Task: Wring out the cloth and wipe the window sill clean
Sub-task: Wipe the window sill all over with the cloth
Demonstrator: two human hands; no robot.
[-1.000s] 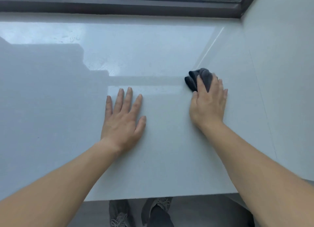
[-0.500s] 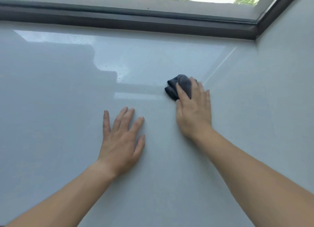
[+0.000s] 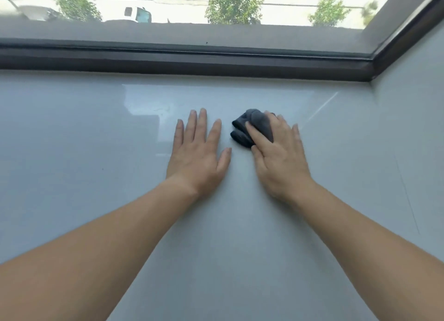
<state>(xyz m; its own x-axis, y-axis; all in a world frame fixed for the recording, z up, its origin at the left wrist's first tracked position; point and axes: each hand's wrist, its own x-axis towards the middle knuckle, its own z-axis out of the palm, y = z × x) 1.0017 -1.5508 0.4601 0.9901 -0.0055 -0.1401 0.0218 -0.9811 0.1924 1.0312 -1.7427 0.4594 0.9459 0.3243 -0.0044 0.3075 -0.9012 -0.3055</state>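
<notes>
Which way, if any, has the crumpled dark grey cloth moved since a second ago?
Yes, leftward: under the right hand, the cloth slid along the white sill away from the right-hand wall.

You're indoors at a window, prob. upper-floor flat or office: glossy pale window sill [image 3: 96,128] across mid frame, dark window frame [image 3: 216,61] above it, trees [image 3: 234,4] + parked cars [image 3: 137,14] seen from above thru glass, top edge.
</notes>
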